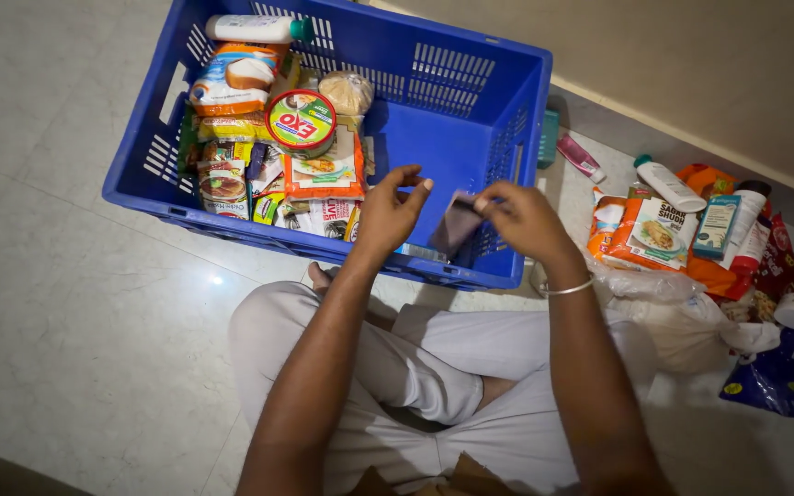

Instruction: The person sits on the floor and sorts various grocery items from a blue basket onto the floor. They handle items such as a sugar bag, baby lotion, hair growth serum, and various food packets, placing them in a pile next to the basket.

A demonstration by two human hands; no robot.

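sitting cross-legged on the floor (pixel 75 340), white trousers nearest. my right hand (pixel 527 220), thin bangle at the wrist, has its fingers pinched shut on a small dark packet (pixel 457 223) held over the near rim of the blue crate (pixel 470 101). my left hand (pixel 388 213) hovers just beside the packet, fingers apart, holding nothing. further in, the crate's left half is packed with food packets and a round tub (pixel 300 121). to the right, a heap of pouches and bottles (pixel 691 230) lies by the wall.
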